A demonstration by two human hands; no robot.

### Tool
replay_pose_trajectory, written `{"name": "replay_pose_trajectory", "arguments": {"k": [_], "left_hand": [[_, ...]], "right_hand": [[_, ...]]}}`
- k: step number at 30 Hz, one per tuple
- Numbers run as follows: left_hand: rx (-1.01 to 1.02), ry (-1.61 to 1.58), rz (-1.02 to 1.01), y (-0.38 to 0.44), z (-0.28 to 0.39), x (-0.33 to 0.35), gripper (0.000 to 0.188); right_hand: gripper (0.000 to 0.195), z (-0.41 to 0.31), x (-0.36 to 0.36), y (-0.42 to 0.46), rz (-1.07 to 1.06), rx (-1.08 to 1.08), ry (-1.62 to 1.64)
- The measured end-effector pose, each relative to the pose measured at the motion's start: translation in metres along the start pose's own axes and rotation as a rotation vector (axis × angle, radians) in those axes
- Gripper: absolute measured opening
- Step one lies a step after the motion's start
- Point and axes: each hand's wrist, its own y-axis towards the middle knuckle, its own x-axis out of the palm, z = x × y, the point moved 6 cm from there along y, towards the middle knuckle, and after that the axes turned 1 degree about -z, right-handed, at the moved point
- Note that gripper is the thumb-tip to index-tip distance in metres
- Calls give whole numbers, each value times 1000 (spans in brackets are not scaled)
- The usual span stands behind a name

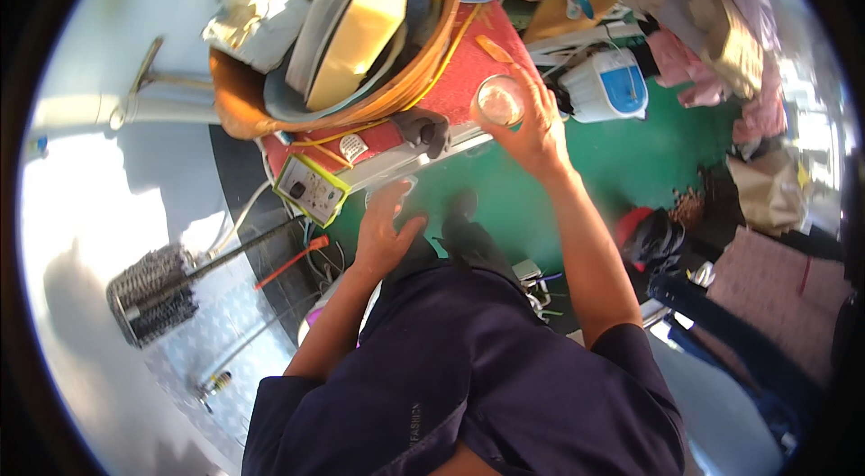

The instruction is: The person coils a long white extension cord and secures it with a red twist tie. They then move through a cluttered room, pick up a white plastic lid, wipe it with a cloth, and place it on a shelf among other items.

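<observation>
My right hand point(539, 128) grips a round clear glass or jar point(500, 100) by its side, with fingers around the far right of the rim. Whitish-pink contents show inside it. The glass is over the front right edge of a red-covered table point(466, 71). Lower and to the left, my left hand point(384, 233) has its fingers on a small clear piece, possibly a lid point(409, 184), mostly hidden by the fingers. This hand is in front of the table edge, beside a tray with a lime-green rim point(312, 189) that holds small bits.
A large brown tub point(338, 119) with bowls and containers takes up the table's left. Near its edge lie a dark grey glove point(422, 130) and an orange object point(494, 48). A white-and-blue bin point(605, 84) stands right on the green floor point(608, 152). A long-handled brush point(152, 293) is at left.
</observation>
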Motion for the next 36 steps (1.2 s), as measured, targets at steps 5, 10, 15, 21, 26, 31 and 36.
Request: {"name": "replay_pose_trajectory", "arguments": {"k": [5, 10, 15, 21, 26, 31, 36], "left_hand": [[-224, -14, 100, -37, -16, -7, 59], [-320, 24, 205, -65, -24, -10, 55], [-420, -58, 296, -96, -47, -9, 48], [-620, -273, 450, -142, -98, -20, 32], [-826, -719, 677, -152, -145, -31, 37], [-787, -1044, 712, -126, -166, -44, 41], [-713, -1152, 652, -110, -180, -52, 31]], "right_hand": [[87, 13, 25, 40, -11, -55, 10], [90, 27, 55, 55, -118, -42, -7], [90, 21, 59, 53, -65, -138, -17], [81, 19, 29, 18, 100, -64, -31], [58, 1, 39, -25, -28, -48, 29], [33, -55, 70, -54, -179, -224, 6], [23, -112, 111, -63, -280, -296, 57]]}}
